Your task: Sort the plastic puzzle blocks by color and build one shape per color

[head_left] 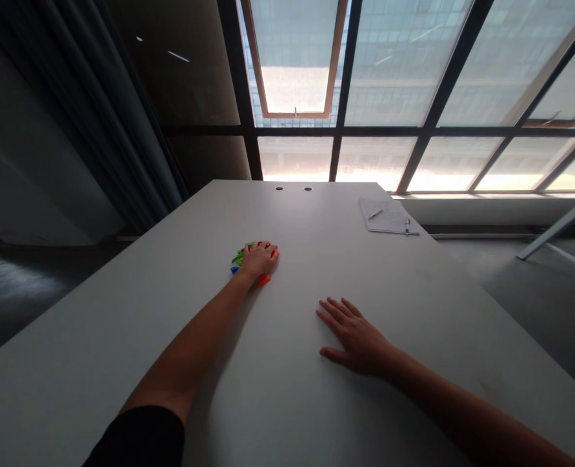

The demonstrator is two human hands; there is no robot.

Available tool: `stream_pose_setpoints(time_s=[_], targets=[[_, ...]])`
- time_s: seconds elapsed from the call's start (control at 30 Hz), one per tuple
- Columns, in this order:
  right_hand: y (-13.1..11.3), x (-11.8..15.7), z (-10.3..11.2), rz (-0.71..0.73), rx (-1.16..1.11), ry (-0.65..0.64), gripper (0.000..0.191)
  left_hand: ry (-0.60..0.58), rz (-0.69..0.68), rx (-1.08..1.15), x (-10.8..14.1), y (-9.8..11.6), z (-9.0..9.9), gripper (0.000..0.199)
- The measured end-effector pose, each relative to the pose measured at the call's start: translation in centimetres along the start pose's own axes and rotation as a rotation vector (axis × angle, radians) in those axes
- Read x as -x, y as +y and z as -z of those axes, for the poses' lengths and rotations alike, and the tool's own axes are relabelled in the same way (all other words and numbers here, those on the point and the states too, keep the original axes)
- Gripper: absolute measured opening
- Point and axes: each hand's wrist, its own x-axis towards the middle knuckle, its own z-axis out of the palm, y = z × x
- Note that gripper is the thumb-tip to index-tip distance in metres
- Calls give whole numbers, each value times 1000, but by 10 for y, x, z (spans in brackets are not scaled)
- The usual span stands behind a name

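My left hand [260, 261] rests palm-down on a small pile of brightly coloured pieces near the middle of the table. Its fingers are spread over the top, with red showing between them. Green pieces [237, 258] and a blue piece [234, 269] stick out on the left side, and an orange-red piece [264, 280] pokes out near the wrist. The palm hides most of the pile, so what kind of pieces they are cannot be made out. Closer to me and to the right, my right hand [353, 337] is open and holds nothing, fingers apart, over the white tabletop.
The white table [161, 311] stretches away toward large windows. Sheets of paper [385, 214] with two pens lie at its far right, and two round holes sit by the far edge. A dark curtain [93, 97] hangs at left; a white metal leg [555, 227] stands at right.
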Motion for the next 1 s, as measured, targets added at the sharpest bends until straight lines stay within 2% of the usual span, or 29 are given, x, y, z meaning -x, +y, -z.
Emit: stream_pose_setpoints(time_s=[0.17, 0.3, 0.43, 0.5, 0.57, 0.67, 0.77, 1.0], targets=[[3, 0, -3, 6, 0, 14, 84, -68, 12, 29, 1, -14, 11, 50], [5, 0, -5, 19, -5, 29, 84, -42, -37, 30, 5, -18, 17, 53], [2, 1, -3, 11, -18, 28, 83, 42, -205, -17, 35, -6, 16, 61], [1, 1, -2, 12, -18, 23, 82, 84, -360, -26, 54, 0, 14, 60], [1, 1, -2, 14, -16, 28, 82, 95, -440, -39, 68, 2, 11, 57], [2, 1, -3, 17, -9, 36, 83, 95, -426, -37, 72, -1, 6, 52], [3, 1, -4, 21, -2, 38, 84, 125, -383, 2, 63, -7, 4, 48], [4, 1, -3, 18, 10, 49, 82, 215, -315, -1, 55, -19, 11, 43]])
